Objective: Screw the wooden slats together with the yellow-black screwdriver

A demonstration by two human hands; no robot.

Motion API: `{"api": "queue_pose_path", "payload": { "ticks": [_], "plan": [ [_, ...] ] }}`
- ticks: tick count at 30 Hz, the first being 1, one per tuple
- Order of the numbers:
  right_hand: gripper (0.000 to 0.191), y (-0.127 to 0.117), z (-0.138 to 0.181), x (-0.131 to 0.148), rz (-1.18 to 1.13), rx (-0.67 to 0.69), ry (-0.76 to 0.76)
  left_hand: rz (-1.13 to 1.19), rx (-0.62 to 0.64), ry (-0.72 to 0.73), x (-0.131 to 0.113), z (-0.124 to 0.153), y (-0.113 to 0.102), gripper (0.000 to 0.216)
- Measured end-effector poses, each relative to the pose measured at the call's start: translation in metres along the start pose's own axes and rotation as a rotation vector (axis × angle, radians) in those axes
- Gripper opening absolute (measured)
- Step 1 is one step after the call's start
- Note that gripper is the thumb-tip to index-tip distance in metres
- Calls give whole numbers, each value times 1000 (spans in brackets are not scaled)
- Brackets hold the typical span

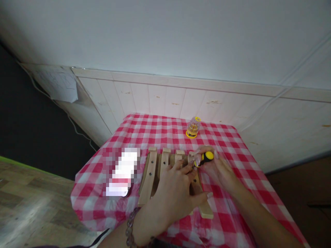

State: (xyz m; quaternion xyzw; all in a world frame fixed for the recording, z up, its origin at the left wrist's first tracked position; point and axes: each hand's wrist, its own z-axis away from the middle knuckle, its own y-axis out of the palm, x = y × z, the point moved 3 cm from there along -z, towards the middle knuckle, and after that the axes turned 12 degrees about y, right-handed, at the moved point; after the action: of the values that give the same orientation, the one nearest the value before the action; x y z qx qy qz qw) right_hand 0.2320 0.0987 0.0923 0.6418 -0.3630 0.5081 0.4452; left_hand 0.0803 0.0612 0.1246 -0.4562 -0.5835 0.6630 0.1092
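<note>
A wooden piece with several curved pale slats [148, 181] on a darker base lies on the table, dark screw heads showing in some slats. My left hand [173, 193], with a bead bracelet at its wrist, rests across the slats, fingers spread and thumb out to the right. It covers the middle of the piece. My right hand [217, 165] is closed around a yellow-and-black screwdriver [207, 157] at the right-hand slat. The screwdriver points left and down toward my left fingertips. Its tip is hidden by the fingers.
A clear screwdriver-bit case with a yellow base [192, 129] stands toward the back. A pixelated phone-like object [122, 172] lies left of the wooden piece. The red-and-white checked tablecloth [155, 129] covers the table, which meets a white panelled wall [157, 98].
</note>
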Motion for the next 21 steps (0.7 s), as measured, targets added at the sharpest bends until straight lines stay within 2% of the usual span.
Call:
{"api": "queue_pose_path", "payload": {
  "ticks": [3, 6, 11, 14, 17, 19, 21],
  "plan": [
    [34, -9, 0, -1, 192, -6, -61, 3, 0, 1, 0, 0, 1, 49],
    [28, -13, 0, 2, 260, -35, -127, -5, -1, 7, -1, 0, 0, 44],
    [18, -10, 0, 5, 166, -38, -132, -9, -9, 3, -1, -1, -3, 42],
    [17, -4, 0, 4, 74, 15, -61, -9, -7, 6, -1, -1, -2, 44],
    [16, 2, -1, 4, 31, 58, -62, -10, -23, 14, 0, 0, -1, 43],
    [17, 6, -2, 4, 22, 30, -92, -14, -33, 17, 0, 0, 0, 42],
    [26, 8, -3, 5, -5, -8, -89, -19, -33, 17, 0, 0, 1, 43]
  ]
}}
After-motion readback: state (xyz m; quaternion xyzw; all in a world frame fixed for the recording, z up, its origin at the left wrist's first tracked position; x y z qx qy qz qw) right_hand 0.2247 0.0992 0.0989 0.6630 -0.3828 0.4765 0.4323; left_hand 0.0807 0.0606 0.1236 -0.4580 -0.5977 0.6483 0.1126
